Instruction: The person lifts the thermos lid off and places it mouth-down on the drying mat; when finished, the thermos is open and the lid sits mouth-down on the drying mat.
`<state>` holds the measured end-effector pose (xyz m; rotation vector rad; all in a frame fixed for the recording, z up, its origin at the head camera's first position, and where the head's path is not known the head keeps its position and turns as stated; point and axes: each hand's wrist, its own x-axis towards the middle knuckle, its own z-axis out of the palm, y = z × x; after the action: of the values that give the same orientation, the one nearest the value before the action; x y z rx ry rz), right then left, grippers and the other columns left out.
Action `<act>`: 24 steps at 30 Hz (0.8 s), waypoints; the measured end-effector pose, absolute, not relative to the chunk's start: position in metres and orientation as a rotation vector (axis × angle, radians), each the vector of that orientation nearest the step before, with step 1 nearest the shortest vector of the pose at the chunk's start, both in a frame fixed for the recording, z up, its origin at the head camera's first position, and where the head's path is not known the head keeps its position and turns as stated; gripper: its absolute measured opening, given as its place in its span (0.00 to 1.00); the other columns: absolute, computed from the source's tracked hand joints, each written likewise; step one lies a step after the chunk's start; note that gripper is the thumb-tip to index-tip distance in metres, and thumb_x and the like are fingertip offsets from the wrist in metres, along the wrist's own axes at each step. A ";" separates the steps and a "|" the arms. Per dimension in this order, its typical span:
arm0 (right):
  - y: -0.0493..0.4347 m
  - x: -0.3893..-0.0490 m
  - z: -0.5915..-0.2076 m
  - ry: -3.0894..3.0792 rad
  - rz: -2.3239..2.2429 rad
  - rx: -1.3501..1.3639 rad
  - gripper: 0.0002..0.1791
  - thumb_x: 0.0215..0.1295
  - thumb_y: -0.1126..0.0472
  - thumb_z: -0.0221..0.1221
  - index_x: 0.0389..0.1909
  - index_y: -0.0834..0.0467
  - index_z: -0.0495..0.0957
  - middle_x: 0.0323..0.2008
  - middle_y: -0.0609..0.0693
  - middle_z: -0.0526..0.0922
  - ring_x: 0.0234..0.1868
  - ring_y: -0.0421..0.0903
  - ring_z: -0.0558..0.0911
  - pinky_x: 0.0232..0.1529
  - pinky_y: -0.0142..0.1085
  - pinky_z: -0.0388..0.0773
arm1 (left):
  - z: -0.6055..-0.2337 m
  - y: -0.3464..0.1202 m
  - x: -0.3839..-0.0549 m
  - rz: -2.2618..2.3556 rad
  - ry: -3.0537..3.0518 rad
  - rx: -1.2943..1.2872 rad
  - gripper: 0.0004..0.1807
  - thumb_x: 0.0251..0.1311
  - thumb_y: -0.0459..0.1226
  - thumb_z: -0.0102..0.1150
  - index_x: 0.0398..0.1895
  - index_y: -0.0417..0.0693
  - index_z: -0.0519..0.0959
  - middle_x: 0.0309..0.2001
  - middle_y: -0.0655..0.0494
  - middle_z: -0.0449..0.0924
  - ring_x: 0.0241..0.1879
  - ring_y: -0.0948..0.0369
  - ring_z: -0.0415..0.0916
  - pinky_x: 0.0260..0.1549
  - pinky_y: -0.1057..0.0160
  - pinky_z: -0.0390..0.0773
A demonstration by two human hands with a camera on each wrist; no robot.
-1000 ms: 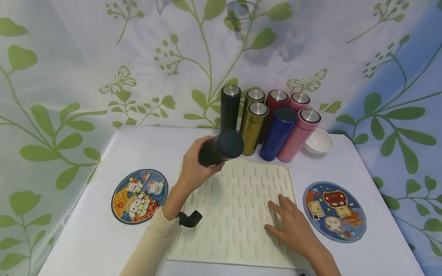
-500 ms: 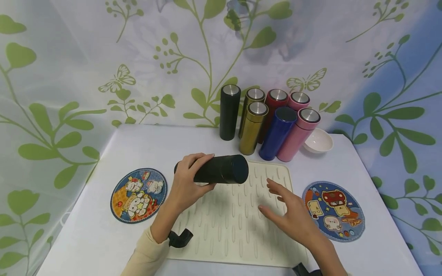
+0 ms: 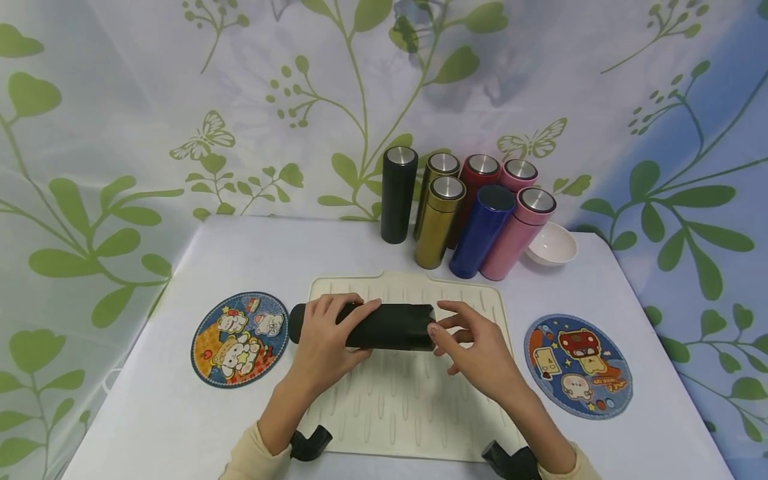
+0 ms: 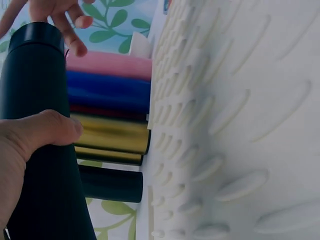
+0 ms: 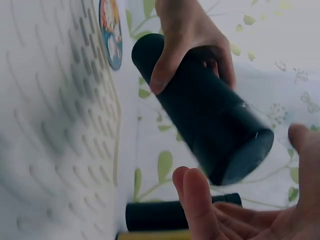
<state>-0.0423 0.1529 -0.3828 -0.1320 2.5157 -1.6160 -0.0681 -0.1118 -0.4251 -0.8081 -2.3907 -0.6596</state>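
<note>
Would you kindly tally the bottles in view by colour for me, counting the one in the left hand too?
Black: 2, the held black bottle and the standing black bottle
Gold: 2, the front gold bottle and the rear gold bottle
Pink: 2, the front pink bottle and the rear pink bottle
Red: 1 red bottle
Blue: 1 blue bottle
Total: 8

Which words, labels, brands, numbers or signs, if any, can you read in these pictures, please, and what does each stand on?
None can be read.
Right coaster: orange marks that may be lettering, too small to read.
Left coaster: small marks beside the cartoon figures, too small to tell whether they are letters.
Held black bottle: no text shows.
Standing bottles: no text shows on the visible sides.
</note>
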 end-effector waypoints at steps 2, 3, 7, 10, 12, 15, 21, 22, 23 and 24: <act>0.147 -0.045 -0.385 2.479 -1.628 -0.084 0.28 0.66 0.43 0.64 0.63 0.51 0.74 0.42 0.56 0.83 0.28 0.48 0.85 0.20 0.45 0.82 | -0.427 -0.111 -0.066 -0.614 -2.385 -0.814 0.46 0.32 0.46 0.86 0.63 0.60 0.77 0.54 0.50 0.76 0.52 0.49 0.70 0.49 0.45 0.68; 0.144 -0.046 -0.386 2.471 -1.627 -0.075 0.28 0.66 0.42 0.64 0.61 0.52 0.75 0.40 0.56 0.83 0.27 0.48 0.84 0.19 0.46 0.81 | -0.428 -0.110 -0.065 -0.597 -2.384 -0.817 0.46 0.31 0.46 0.86 0.63 0.60 0.78 0.53 0.50 0.76 0.51 0.49 0.70 0.49 0.46 0.68; 0.137 -0.046 -0.393 2.466 -1.615 -0.087 0.25 0.62 0.41 0.66 0.54 0.52 0.78 0.38 0.53 0.82 0.25 0.48 0.83 0.20 0.46 0.81 | -0.433 -0.109 -0.062 -0.569 -2.398 -0.829 0.45 0.33 0.46 0.85 0.63 0.61 0.77 0.53 0.51 0.76 0.50 0.50 0.71 0.48 0.46 0.70; 0.135 -0.045 -0.399 2.469 -1.666 -0.143 0.22 0.62 0.44 0.68 0.52 0.51 0.79 0.38 0.52 0.82 0.26 0.49 0.83 0.22 0.46 0.81 | -0.435 -0.111 -0.061 -0.562 -2.426 -0.846 0.43 0.35 0.46 0.83 0.63 0.60 0.77 0.53 0.52 0.76 0.50 0.50 0.72 0.48 0.46 0.71; 0.135 -0.044 -0.404 2.470 -1.724 -0.217 0.21 0.63 0.48 0.69 0.53 0.52 0.79 0.37 0.52 0.81 0.28 0.48 0.82 0.24 0.44 0.82 | -0.435 -0.113 -0.061 -0.547 -2.436 -0.864 0.43 0.36 0.46 0.83 0.63 0.59 0.77 0.53 0.52 0.77 0.49 0.50 0.75 0.47 0.47 0.72; 0.135 -0.043 -0.408 2.445 -1.830 -0.352 0.20 0.63 0.56 0.69 0.54 0.54 0.79 0.38 0.53 0.81 0.33 0.48 0.83 0.27 0.43 0.84 | -0.433 -0.116 -0.060 -0.521 -2.436 -0.891 0.44 0.36 0.47 0.83 0.64 0.58 0.77 0.52 0.53 0.79 0.48 0.51 0.78 0.45 0.49 0.73; 0.136 -0.042 -0.408 2.376 -1.928 -0.523 0.23 0.62 0.63 0.69 0.59 0.54 0.77 0.46 0.53 0.81 0.42 0.49 0.82 0.34 0.41 0.84 | -0.428 -0.120 -0.061 -0.553 -2.443 -0.928 0.46 0.30 0.47 0.85 0.63 0.57 0.78 0.50 0.53 0.82 0.48 0.53 0.79 0.44 0.50 0.76; 0.136 -0.042 -0.407 2.381 -1.928 -0.546 0.25 0.62 0.64 0.69 0.60 0.53 0.77 0.48 0.52 0.81 0.43 0.49 0.82 0.35 0.40 0.84 | -0.428 -0.120 -0.062 -0.575 -2.455 -0.932 0.47 0.30 0.47 0.86 0.63 0.57 0.79 0.50 0.53 0.82 0.49 0.54 0.80 0.44 0.50 0.76; 0.136 -0.041 -0.407 2.394 -1.923 -0.576 0.26 0.61 0.64 0.69 0.60 0.52 0.76 0.50 0.50 0.80 0.44 0.48 0.81 0.36 0.39 0.84 | -0.427 -0.121 -0.062 -0.605 -2.474 -0.934 0.47 0.29 0.47 0.86 0.63 0.57 0.79 0.50 0.54 0.82 0.49 0.54 0.80 0.44 0.50 0.77; 0.136 -0.041 -0.406 2.409 -1.917 -0.624 0.28 0.60 0.65 0.70 0.61 0.51 0.76 0.52 0.49 0.80 0.46 0.48 0.81 0.38 0.39 0.83 | -0.427 -0.122 -0.062 -0.644 -2.498 -0.934 0.48 0.29 0.46 0.86 0.63 0.58 0.79 0.50 0.54 0.83 0.49 0.55 0.80 0.44 0.50 0.77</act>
<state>-0.0409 0.1360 -0.4061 -0.6242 2.4094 -1.9168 -0.0621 -0.1220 -0.4272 -0.9339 -2.4985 -0.6437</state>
